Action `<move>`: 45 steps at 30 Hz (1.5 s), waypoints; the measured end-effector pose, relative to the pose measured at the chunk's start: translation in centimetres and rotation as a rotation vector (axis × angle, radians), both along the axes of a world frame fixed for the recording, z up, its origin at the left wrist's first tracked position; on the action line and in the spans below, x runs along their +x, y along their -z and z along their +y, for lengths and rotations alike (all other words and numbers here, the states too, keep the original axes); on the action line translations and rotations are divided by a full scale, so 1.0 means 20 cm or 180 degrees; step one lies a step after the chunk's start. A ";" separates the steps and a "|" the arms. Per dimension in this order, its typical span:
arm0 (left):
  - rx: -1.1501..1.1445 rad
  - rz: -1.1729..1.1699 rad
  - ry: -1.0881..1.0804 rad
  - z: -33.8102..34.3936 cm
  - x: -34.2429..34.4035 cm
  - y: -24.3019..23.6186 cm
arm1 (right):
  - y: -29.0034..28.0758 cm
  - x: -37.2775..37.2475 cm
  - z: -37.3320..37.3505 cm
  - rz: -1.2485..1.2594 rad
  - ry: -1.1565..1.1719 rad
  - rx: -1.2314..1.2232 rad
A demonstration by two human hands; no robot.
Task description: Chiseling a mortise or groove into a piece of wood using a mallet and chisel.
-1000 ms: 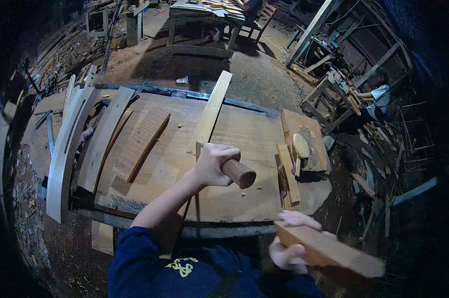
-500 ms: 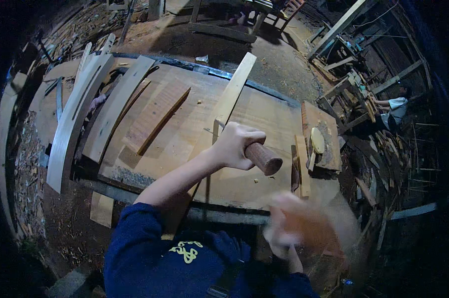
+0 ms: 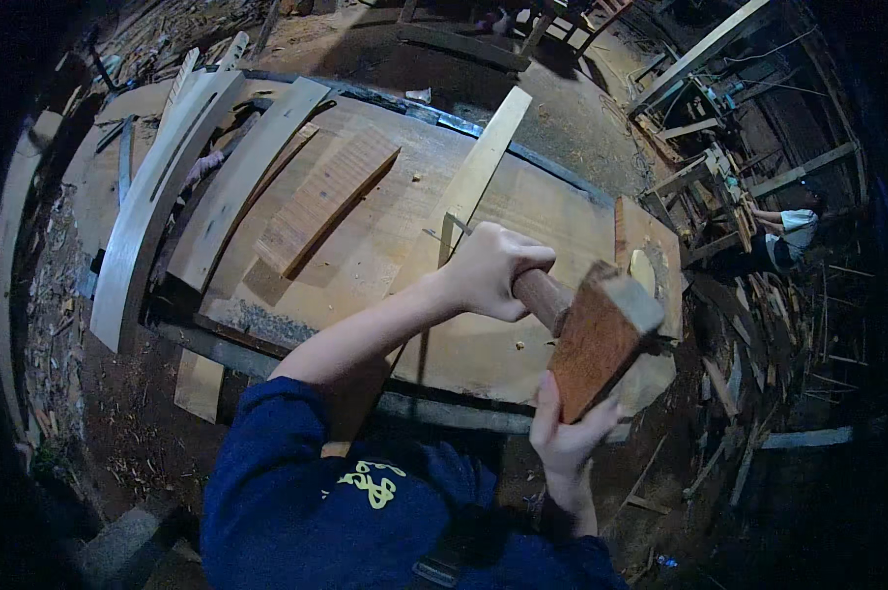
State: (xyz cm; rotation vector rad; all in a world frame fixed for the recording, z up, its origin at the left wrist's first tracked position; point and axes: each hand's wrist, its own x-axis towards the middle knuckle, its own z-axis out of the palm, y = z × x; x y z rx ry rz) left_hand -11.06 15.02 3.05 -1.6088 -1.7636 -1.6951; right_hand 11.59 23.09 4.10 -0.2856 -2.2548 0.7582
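My left hand (image 3: 496,270) is wrapped round the brown wooden handle (image 3: 542,298) of a chisel, whose thin metal end shows just beyond the fist. That end is at a long pale wooden strip (image 3: 491,147) lying across the workbench (image 3: 365,246). My right hand (image 3: 573,425) grips a reddish-brown wooden block (image 3: 601,339) from below. The block is raised, with its upper part beside the butt of the chisel handle; whether they touch I cannot tell.
Left on the bench lie a short reddish board (image 3: 331,202), a long grey board (image 3: 257,177) and a curved pale plank (image 3: 159,216). A thick wood piece (image 3: 650,231) sits at the right end. Further right, a person (image 3: 796,228) is beside wooden frames.
The wooden block, blurred and low at the right before, has swung up and left to the end of the chisel handle. My left hand keeps its grip; the view has shifted slightly.
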 end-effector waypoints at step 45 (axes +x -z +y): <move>0.0079 -0.0191 0.0010 0.00 0.00 0.01 | -0.21 -0.04 -0.06 0.0300 -0.0190 0.0035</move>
